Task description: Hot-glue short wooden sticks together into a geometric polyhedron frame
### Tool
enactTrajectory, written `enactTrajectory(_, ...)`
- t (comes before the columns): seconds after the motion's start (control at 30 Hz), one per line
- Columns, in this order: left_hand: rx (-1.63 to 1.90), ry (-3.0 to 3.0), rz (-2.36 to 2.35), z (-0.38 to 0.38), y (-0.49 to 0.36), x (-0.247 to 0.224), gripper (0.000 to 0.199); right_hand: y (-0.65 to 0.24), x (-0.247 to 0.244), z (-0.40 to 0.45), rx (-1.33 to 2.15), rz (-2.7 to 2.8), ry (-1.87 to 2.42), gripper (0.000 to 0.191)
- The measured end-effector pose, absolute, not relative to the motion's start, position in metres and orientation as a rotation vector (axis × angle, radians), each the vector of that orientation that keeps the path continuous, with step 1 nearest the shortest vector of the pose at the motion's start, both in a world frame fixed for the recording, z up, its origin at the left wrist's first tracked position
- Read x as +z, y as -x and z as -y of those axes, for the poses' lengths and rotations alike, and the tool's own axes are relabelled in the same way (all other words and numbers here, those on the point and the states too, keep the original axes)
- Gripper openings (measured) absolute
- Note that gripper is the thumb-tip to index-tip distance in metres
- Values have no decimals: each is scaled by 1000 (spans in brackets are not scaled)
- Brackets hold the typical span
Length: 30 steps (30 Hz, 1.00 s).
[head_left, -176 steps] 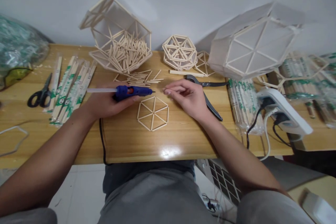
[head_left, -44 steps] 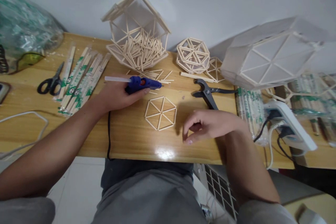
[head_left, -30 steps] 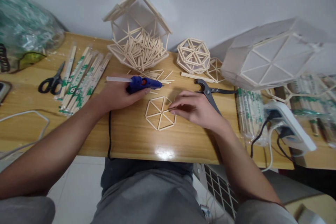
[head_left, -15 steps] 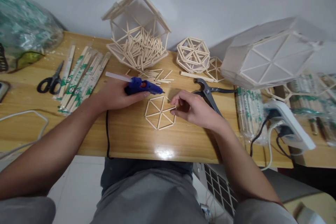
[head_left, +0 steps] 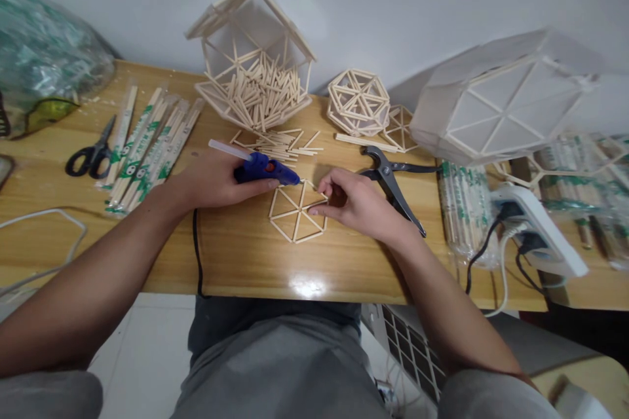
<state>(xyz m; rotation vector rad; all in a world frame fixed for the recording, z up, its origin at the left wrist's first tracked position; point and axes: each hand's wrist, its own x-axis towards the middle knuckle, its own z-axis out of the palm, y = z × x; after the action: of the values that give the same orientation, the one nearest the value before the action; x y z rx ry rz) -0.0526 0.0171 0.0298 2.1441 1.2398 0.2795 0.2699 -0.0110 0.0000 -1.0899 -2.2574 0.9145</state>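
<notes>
My left hand (head_left: 216, 177) is wrapped round a blue glue gun (head_left: 269, 170) with a clear glue stick jutting from its rear. The gun's nozzle is at the top corner of a flat wheel-shaped frame (head_left: 293, 212) of short wooden sticks, which lies on the table. At the frame's upper right, my right hand (head_left: 351, 200) has its thumb and fingers bent round a wooden stick (head_left: 314, 188) of the rim; the fingers partly hide it. Just behind the frame lie loose short sticks (head_left: 280, 144).
A stick-built house shape (head_left: 253, 124) full of cut sticks stands behind, beside a small stick ball (head_left: 358, 101) and a large paper-covered polyhedron (head_left: 506, 105). Pliers (head_left: 388, 177) lie right, scissors (head_left: 93, 154) and wrapped chopsticks (head_left: 147, 150) left. A power strip (head_left: 540, 229) sits far right.
The glue gun's nozzle has come down and closer to the frame's top corner. My right hand has shifted slightly left, its thumb further over the frame.
</notes>
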Motion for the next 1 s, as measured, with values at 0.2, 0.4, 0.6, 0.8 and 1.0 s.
enactTrajectory(0.2,242,-2145,-1198,-23,52,29,53,-266,3,14,932,2206,1134,42)
enactTrajectory(0.4,241,-2172,-1278,-14,57,39,59,-263,5,16,912,2138,1183,17)
enactTrajectory(0.6,351,-2224,-1114,-13,65,55,49,-262,4,14,862,2120,1219,14)
enactTrajectory(0.8,263,-2202,-1173,-17,71,64,54,-263,2,14,820,2116,1227,14)
enactTrajectory(1.0,258,-2147,-1167,-18,72,67,51,-264,3,15,809,2133,1243,18)
